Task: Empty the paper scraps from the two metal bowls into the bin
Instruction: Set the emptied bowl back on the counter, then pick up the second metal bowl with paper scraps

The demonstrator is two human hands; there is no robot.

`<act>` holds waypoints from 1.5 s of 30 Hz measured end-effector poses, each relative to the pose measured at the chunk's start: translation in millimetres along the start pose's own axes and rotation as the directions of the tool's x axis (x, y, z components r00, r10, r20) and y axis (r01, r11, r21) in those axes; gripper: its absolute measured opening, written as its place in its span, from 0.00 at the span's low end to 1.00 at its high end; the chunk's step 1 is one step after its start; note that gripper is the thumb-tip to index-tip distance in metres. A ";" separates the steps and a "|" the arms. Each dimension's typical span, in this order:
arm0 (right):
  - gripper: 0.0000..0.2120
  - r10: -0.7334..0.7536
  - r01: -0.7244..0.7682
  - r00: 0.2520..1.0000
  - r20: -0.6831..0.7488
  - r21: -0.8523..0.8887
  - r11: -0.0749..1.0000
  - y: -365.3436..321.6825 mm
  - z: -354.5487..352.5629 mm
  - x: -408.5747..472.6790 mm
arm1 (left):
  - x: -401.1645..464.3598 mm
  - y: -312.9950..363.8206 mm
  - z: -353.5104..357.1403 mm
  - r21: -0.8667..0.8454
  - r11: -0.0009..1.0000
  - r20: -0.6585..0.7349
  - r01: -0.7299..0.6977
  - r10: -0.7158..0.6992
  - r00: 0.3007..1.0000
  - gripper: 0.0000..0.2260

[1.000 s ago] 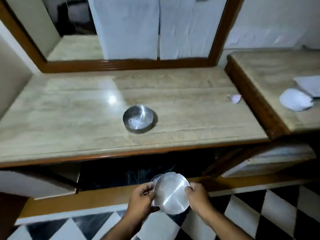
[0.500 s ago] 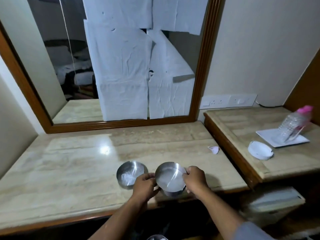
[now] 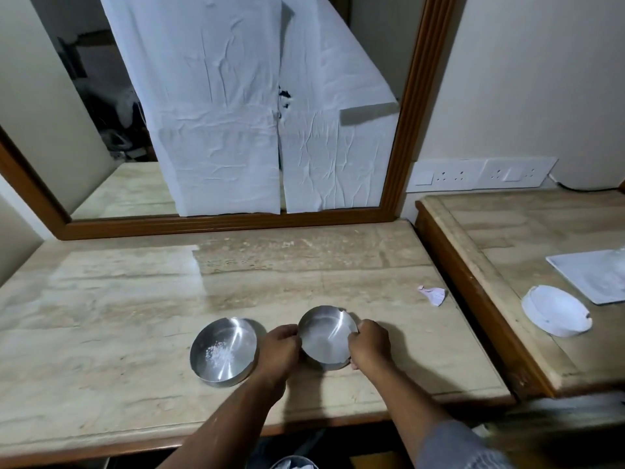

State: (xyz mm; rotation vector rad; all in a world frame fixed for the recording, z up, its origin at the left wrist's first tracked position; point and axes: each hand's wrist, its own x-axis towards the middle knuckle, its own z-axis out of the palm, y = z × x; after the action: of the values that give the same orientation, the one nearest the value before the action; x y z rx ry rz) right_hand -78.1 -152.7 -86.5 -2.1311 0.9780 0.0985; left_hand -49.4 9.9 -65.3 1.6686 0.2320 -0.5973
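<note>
Hands: my left hand (image 3: 279,346) and right hand (image 3: 368,343) both grip empty bowl (image 3: 326,336) | scrap bowl (image 3: 223,352) just left of it

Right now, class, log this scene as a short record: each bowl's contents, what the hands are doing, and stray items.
held bowl: looks empty, on the counter
other bowl: white bits inside, untouched
left hand: grips held bowl's left rim
right hand: grips its right rim
paper scrap: loose on the counter, to the right
bin: partly visible below the counter edge
</note>
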 end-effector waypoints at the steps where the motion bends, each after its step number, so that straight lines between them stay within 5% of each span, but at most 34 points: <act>1: 0.12 0.010 -0.010 1.000 0.001 0.003 1.000 -0.4 0.2 0.2 | 2.4 -0.3 -0.1 0.014 1.000 0.007 -0.007 0.007 1.000 0.14; 5: 0.16 -0.033 0.019 0.996 -0.080 -0.164 0.986 -12.8 -2.6 -14.3 | -0.2 0.9 -4.8 0.144 0.988 0.014 -0.062 0.060 0.998 0.10; 8: 0.16 -0.211 0.169 0.965 -0.158 -0.241 0.956 -37.8 4.3 -35.6 | -11.6 11.0 -21.0 0.220 0.964 -0.126 -0.150 0.181 0.976 0.13; 13: 0.20 -0.327 0.344 0.936 0.130 -0.134 0.929 -90.2 37.9 -61.2 | -15.2 25.3 -85.8 0.310 0.943 -0.399 -0.121 0.245 0.884 0.17; 16: 0.17 -0.287 0.324 0.925 0.250 -0.124 0.938 -106.5 56.1 -71.3 | -5.7 19.4 -124.8 0.327 0.943 -0.465 0.060 0.105 0.879 0.17; 22: 0.08 -0.102 0.120 0.927 0.361 -0.029 0.992 -105.2 76.9 -75.6 | -5.5 -0.1 -148.1 -0.005 0.981 -0.255 0.192 -0.187 0.949 0.09; 27: 0.15 -0.132 0.178 0.942 0.309 -0.127 0.976 -107.0 97.8 -75.3 | -1.3 -6.3 -142.3 -0.138 0.976 -0.199 0.167 -0.192 0.961 0.11; 40: 0.25 -0.099 0.049 0.961 0.259 0.193 0.980 -106.9 65.3 -112.7 | -36.9 12.9 -154.9 -0.312 0.941 -0.110 0.133 -0.175 0.978 0.10; 45: 0.15 -0.167 0.118 0.970 0.176 0.258 0.959 -93.4 32.4 -144.0 | -63.5 7.3 -161.5 -0.401 0.911 -0.064 0.092 -0.128 0.990 0.13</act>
State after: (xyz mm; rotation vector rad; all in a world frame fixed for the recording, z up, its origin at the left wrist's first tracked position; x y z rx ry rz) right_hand -108.7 -4.5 0.8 -1.9153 0.6805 0.1073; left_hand -58.8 175.5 -14.1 1.2927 0.4831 -0.5197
